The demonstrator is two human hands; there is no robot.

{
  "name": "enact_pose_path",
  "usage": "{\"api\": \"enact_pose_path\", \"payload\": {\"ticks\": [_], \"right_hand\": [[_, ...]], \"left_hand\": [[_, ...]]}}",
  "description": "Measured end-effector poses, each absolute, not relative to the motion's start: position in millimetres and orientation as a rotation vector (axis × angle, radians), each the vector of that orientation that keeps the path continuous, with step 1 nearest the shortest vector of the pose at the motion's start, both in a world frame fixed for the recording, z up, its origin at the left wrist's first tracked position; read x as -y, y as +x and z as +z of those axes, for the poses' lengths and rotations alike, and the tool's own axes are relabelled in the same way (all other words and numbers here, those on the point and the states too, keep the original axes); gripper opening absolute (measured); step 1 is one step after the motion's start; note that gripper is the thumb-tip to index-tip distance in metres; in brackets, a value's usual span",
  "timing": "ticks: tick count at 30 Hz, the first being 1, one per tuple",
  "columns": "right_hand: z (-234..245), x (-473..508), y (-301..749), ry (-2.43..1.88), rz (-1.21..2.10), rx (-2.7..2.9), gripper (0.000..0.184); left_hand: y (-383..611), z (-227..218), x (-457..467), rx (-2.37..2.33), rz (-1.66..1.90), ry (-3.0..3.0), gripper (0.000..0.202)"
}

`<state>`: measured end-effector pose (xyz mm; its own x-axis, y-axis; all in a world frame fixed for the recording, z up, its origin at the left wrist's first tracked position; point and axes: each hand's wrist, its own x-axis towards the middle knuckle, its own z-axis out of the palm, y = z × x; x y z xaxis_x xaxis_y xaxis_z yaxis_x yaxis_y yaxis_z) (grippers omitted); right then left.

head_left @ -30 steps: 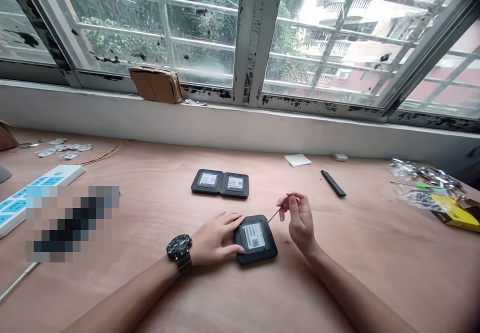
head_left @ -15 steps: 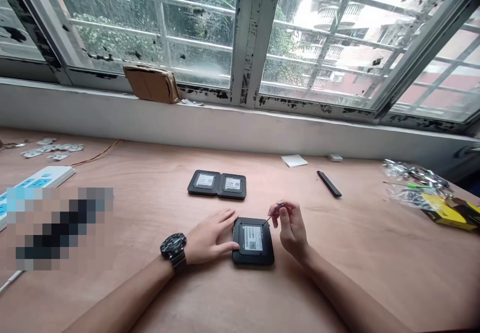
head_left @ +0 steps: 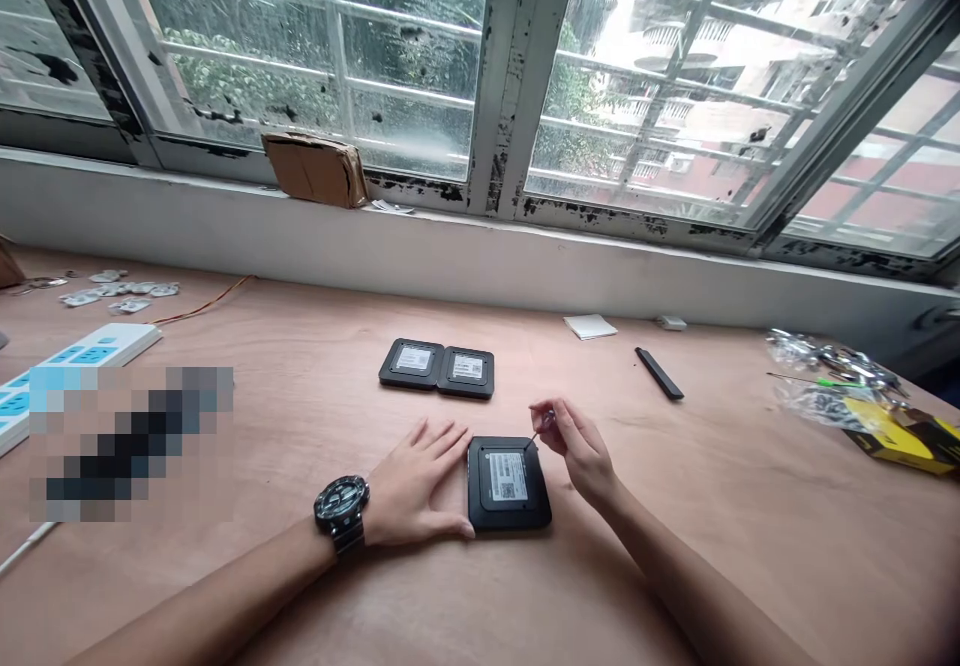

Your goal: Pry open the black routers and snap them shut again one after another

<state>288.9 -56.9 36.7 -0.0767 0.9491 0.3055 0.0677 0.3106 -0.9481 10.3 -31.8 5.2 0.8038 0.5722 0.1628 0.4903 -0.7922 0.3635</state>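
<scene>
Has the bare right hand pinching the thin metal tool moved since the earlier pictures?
Yes: the right hand has moved left, judged against the two black rectangular cases behind it.

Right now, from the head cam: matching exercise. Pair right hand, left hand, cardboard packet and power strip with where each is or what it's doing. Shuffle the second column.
Column 1:
1. right hand
2. left hand
3. cardboard packet
4. power strip

Column 2:
A. on the window sill
B. at the left of the table
C. pinching a small screwdriver
D. against a black device

Pairs: 1-C, 2-D, 3-A, 4-B
</scene>
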Motion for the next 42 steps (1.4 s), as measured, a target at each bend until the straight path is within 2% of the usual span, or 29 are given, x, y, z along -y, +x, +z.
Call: {"api": "enact_pose_path", "payload": {"ticks": [2,5,11,16,23,33,39,42], "right_hand": [[38,56,290,-0.943,1.026,1.445,0.042],[36,57,291,-0.921,0.985,1.47,0.031],[32,61,268,-0.903,0.599,1.25,0.019],[19,49,241,-0.86,0.669,1.526,0.019],[10,43,235,-0.911,0.665,1.517,0.021],[17,41,236,-0.951,0.706,1.609,0.025],[31,38,231,-0.859,1.047,1.494,0.039],[35,40,234,-0.816,1.13,1.556,0.035]], "left_hand": [[11,4,33,-0.83,0.385,2.687,0.109],[10,2,33,-0.828,0.393,2.68,0.109],[-6,3,25,-0.878,0.324,2.678,0.094],[-19,8,19,-0.897,0.273,2.682,0.091],[-16,10,25,-0.945,0.32,2.729,0.089],[-12,9,36,-1.053,0.417,2.731,0.07],[-10,10,38,-1.062,0.365,2.776,0.073],[-10,8,38,-0.99,0.422,2.774,0.071]]}}
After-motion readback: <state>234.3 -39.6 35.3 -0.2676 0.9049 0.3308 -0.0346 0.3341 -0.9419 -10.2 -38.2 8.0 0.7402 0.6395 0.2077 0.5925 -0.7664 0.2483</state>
